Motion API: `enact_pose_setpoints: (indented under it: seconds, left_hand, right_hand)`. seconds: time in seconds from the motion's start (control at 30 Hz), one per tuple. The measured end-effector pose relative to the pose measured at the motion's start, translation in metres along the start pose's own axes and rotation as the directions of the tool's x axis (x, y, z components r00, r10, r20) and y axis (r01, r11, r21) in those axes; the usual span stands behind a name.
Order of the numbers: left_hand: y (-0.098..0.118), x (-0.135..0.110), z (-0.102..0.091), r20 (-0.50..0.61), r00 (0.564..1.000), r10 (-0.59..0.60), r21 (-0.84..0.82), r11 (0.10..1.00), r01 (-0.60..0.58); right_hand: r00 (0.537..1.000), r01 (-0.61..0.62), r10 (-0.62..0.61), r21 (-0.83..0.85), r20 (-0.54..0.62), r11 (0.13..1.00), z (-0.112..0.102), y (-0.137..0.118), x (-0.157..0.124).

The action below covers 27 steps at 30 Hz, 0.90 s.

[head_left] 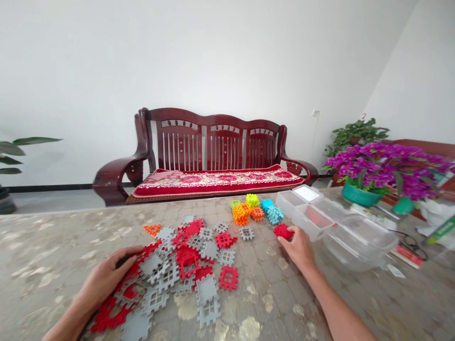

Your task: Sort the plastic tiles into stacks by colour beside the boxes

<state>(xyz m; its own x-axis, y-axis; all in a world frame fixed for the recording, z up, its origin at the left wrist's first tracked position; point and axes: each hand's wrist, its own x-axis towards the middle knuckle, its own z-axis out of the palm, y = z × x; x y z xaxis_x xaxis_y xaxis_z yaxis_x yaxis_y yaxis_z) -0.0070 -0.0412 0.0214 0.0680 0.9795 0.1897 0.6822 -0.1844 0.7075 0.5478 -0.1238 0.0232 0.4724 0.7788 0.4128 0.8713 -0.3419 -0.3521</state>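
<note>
My right hand (298, 248) is closed, with thumb and fingers on a small stack of red interlocking tiles (282, 231) at the table's right. My left hand (112, 270) rests at the left edge of a loose pile, its thumb apart from its fingers and the tips beside red tiles. Red and grey tiles overlap in that pile, among them a grey solid tile (206, 290) and a red window tile (228, 278). One orange triangular piece (152, 230) lies at the far side. Beyond my right hand sit grouped orange tiles (241, 214), yellow-green tiles (252, 200) and blue tiles (274, 214).
A clear plastic divided box (313, 227) with raised lids stands right of my right hand. Farther right are purple flowers in a green pot (362, 195), a black cable (408, 244) and a red box (408, 255). A wooden bench (220, 118) stands behind the patterned table (53, 255).
</note>
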Motion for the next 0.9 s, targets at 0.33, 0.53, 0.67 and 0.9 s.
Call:
enact_pose_setpoints:
  seconds: [0.33, 0.53, 0.67, 0.9]
  left_hand:
    - [0.000, 0.001, 0.000, 0.000, 1.000, -0.014, 0.003, 1.000, 0.014]
    - [0.001, 0.001, 0.000, -0.003, 1.000, -0.016, -0.004, 1.000, 0.016]
    - [0.000, 0.001, 0.000, 0.009, 1.000, -0.012, 0.001, 1.000, 0.012]
    - [0.000, 0.001, 0.000, 0.012, 1.000, -0.018, -0.005, 1.000, 0.018]
  right_hand:
    - [0.996, -0.032, 0.039, -0.086, 0.083, 0.996, 0.001, -0.011, 0.008]
    - [0.991, -0.053, 0.070, -0.139, 0.114, 0.989, -0.001, -0.015, 0.014]
    - [0.990, -0.056, 0.075, -0.162, 0.117, 0.985, -0.002, -0.018, 0.017]
    - [0.990, -0.047, 0.071, -0.188, 0.120, 0.981, -0.001, -0.021, 0.020]
